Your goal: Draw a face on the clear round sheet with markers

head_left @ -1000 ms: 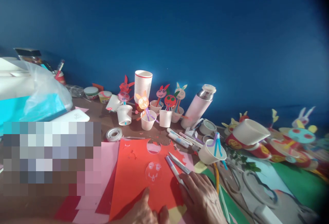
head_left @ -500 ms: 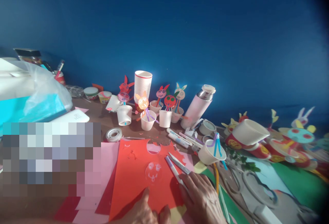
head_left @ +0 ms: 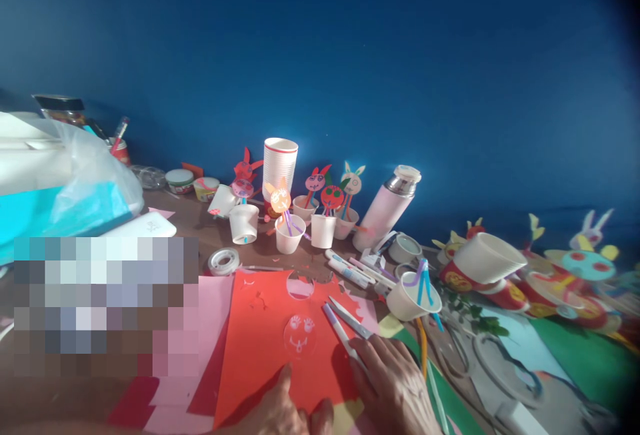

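Observation:
A red paper sheet (head_left: 255, 368) lies before me, with a face in a circle (head_left: 300, 337) drawn on it in pale lines and a round hole near its far edge. Just below the face, my left hand (head_left: 287, 412) presses on the sheet, forefinger outstretched and thumb apart. My right hand (head_left: 395, 382) rests at the sheet's right side. Between its thumb and forefinger is a white marker pen (head_left: 338, 328) with a purple band. Silver scissors (head_left: 350, 318) lie beside the pen, blades pointing away; their handles are hidden under my right fingers.
Paper cups with paper animal faces (head_left: 290, 234) stand behind the sheet, near a pink thermos (head_left: 383, 212). A tape roll (head_left: 223, 262) and several markers (head_left: 350, 270) lie closer. More cup figures (head_left: 485, 258) are at right, a plastic bag (head_left: 95, 168) at left.
The whole view shifts very slightly to the right. Both hands, the marker pen and the scissors keep their places on the red sheet.

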`<state>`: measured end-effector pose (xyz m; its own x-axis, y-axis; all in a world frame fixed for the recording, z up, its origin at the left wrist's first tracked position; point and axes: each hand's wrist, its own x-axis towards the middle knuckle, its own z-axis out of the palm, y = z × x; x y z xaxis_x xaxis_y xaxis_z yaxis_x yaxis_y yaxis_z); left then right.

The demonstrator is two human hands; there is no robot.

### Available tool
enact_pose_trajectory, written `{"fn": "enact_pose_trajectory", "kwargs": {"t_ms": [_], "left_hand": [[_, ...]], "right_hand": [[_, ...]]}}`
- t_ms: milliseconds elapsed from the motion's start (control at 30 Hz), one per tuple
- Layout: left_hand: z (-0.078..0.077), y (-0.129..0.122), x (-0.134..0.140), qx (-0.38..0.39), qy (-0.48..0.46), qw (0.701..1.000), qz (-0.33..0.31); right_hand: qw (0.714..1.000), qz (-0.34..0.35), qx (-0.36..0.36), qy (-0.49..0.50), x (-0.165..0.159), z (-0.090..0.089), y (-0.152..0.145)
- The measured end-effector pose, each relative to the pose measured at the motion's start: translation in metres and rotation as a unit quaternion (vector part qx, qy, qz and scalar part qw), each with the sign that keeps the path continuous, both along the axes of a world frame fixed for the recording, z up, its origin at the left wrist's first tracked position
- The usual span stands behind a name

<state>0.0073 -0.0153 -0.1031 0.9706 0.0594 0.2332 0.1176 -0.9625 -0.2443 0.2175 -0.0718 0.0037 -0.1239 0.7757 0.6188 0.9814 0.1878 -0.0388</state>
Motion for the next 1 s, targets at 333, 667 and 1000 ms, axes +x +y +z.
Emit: {"fn": "enact_pose_trajectory", "kwargs": {"t_ms": [333, 667, 1000], "left_hand": [[0.006, 0.002, 0.001, -0.006, 0.059, 0.998, -0.027], [0.013, 0.006, 0.002, -0.014, 0.064, 0.997, -0.034], [0.018, 0.003, 0.005, -0.022, 0.069, 0.997, -0.035]], "right_hand": [[0.999, -0.013, -0.015, 0.037, 0.001, -0.017, -0.004], [0.999, -0.008, -0.014, 0.033, 0.001, -0.014, -0.002], [0.999, -0.007, -0.015, 0.038, 0.004, -0.019, -0.002]]}}
